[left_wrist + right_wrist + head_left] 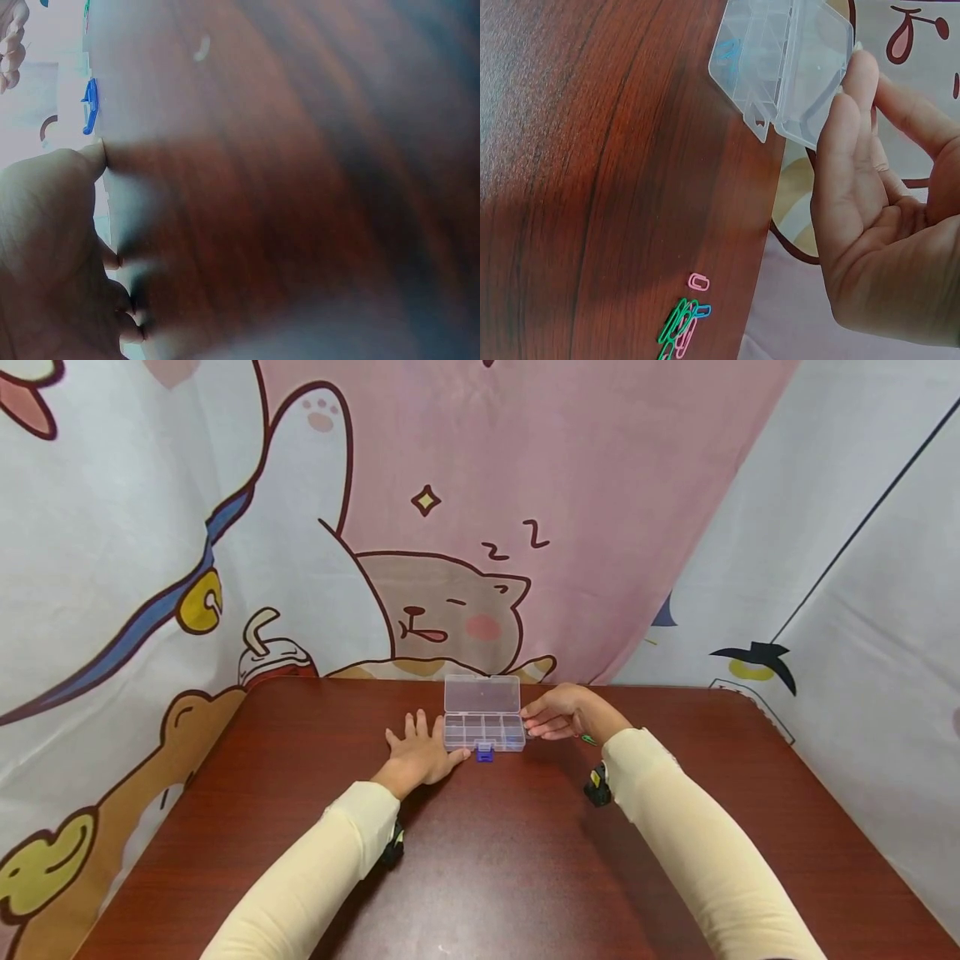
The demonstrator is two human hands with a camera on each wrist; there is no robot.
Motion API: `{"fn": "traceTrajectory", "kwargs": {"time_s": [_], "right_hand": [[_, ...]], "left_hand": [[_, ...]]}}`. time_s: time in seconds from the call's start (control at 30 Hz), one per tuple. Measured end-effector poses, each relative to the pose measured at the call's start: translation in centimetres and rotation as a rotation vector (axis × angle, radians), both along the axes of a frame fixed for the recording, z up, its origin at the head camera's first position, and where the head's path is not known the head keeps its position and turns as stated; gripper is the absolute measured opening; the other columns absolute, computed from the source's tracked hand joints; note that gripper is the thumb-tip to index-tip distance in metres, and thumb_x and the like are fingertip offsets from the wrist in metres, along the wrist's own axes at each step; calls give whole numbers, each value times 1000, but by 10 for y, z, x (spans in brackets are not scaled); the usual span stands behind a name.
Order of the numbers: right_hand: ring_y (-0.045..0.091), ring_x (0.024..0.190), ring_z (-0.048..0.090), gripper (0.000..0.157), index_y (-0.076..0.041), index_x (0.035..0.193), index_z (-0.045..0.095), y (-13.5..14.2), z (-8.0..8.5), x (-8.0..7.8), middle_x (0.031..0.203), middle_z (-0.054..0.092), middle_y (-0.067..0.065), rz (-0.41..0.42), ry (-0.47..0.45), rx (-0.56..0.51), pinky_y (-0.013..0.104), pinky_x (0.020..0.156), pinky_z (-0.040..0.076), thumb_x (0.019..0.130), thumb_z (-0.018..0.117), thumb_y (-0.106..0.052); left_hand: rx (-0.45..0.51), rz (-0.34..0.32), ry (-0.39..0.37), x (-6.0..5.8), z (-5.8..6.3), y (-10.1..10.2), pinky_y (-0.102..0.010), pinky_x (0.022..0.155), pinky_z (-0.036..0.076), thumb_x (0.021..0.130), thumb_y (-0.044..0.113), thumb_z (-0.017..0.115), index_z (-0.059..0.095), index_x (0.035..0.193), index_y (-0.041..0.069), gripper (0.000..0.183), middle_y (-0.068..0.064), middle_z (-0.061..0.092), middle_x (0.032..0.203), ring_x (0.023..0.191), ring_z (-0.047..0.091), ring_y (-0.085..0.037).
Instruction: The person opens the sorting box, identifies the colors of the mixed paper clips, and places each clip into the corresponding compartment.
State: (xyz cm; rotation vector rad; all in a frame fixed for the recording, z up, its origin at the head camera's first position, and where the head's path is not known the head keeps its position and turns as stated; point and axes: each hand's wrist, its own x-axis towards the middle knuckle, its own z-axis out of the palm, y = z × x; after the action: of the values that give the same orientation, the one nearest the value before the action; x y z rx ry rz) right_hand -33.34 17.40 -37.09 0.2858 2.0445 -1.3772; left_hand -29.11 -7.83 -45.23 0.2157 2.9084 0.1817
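A clear plastic compartment box [463, 744] stands on the table, its lid [482, 694] raised at the back and a blue latch [485, 754] at the front. Blue paper clips [728, 50] lie in one end compartment. My left hand [422, 756] rests with spread fingers at the box's left side, the thumb by its front edge. At the right end, my right hand [564, 711] hovers with its fingers stretched toward the box; nothing shows between them. Pink, green and blue paper clips [676, 322] lie loose beyond that hand, mostly hidden in the head view.
The dark red-brown wooden table [480, 860] ends just behind the box. A curtain with cartoon animals [600, 485] hangs along its back and sides. Each wrist carries a small black camera [597, 785].
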Motion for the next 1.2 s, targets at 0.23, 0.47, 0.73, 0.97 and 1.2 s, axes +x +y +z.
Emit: {"fn": "traceTrajectory", "kwargs": {"time_s": [0.23,0.47,0.73,0.97,1.2], "right_hand": [[9,64,70,27,-1,113,65,12,4,0,76,73,1,-35,15,-13,26,66,57,92,67,-18],[9,64,70,12,-7,96,69,29,9,1,74,72,1,-57,35,-35,26,64,57,93,65,-17],[10,67,71,18,-3,105,66,53,9,1,77,73,2,-88,30,-31,28,71,58,95,64,-18],[8,68,71,21,-5,110,63,77,4,2,79,74,1,-131,1,-25,26,71,57,95,63,-19],[8,67,71,16,-6,97,71,97,-6,5,74,73,-1,-134,2,-4,25,67,57,95,63,-19]], "left_hand": [[2,2,-4,-1,-1,0,-71,110,9,92,73,33,11,158,14,91,-22,2,162,149,3,-41],[-3,-1,-11,-1,-2,1,-70,110,8,92,73,32,10,158,15,91,-22,1,162,149,2,-41],[-1,1,-22,0,-1,0,-70,110,8,92,74,31,10,158,15,91,-22,1,162,149,2,-40],[11,1,-7,-1,-1,0,-71,110,8,91,74,33,11,158,15,92,-22,2,162,149,3,-41],[12,-2,-15,0,-1,0,-71,110,8,92,73,33,10,158,14,92,-22,1,162,149,2,-41]]}}
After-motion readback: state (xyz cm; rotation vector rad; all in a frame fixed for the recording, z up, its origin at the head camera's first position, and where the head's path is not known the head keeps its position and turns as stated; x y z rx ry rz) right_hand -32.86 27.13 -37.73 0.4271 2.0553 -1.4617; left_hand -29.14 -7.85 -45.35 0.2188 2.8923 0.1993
